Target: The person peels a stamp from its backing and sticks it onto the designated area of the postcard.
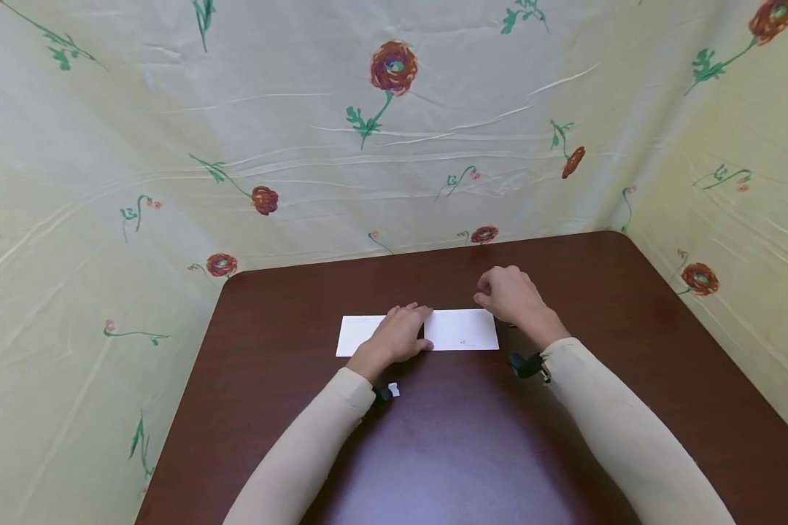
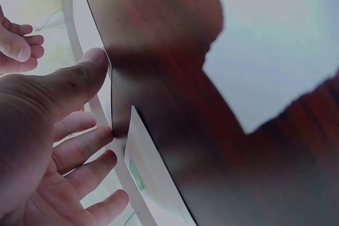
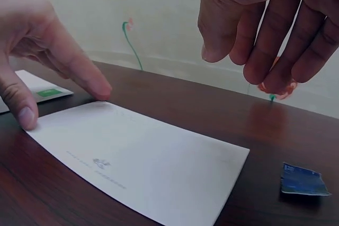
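The left hand (image 1: 397, 335), fingers extended, touches a white rectangular paper card (image 3: 143, 157), seemingly already placed; the right hand (image 1: 512, 295), loosely curled, apparently empty, hangs above a blue papery square (image 3: 304, 180), not yet taken up.

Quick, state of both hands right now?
Left hand: open, thumb and a fingertip touching the white card on the right.
Right hand: open, loosely curled, in the air, holding nothing.

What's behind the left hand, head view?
A white card, left end visible; how far it extends behind the left hand is covered, as is the table beneath.
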`<control>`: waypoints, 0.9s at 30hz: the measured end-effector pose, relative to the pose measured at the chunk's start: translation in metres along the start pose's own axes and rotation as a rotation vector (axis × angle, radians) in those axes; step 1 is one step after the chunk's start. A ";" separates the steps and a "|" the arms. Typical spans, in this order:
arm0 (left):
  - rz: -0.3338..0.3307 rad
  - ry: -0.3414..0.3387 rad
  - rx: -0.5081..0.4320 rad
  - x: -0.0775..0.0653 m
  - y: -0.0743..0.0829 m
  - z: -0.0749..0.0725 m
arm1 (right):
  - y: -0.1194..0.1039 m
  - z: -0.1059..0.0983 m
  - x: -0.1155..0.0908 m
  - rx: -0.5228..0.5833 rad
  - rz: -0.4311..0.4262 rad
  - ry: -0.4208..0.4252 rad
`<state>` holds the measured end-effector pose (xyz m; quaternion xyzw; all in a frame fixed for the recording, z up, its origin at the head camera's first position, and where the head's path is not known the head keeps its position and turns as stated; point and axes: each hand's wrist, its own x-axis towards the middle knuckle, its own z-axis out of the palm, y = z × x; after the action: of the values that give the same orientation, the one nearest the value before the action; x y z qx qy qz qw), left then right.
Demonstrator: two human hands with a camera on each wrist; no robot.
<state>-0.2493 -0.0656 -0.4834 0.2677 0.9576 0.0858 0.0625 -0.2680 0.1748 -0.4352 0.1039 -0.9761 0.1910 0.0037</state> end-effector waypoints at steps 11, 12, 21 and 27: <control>-0.002 -0.030 0.065 -0.002 0.002 0.000 | 0.029 -0.001 -0.006 -0.012 0.041 -0.005; -0.004 -0.039 0.075 -0.002 0.003 -0.001 | 0.032 -0.001 -0.006 -0.015 0.044 -0.006; -0.025 -0.091 0.159 -0.004 0.008 -0.003 | 0.049 0.002 -0.011 -0.050 0.068 -0.031; -0.036 -0.097 0.182 -0.003 0.009 -0.001 | 0.057 0.001 -0.015 -0.068 0.054 -0.057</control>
<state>-0.2421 -0.0601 -0.4808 0.2590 0.9619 -0.0157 0.0855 -0.2652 0.2292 -0.4581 0.0828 -0.9841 0.1548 -0.0255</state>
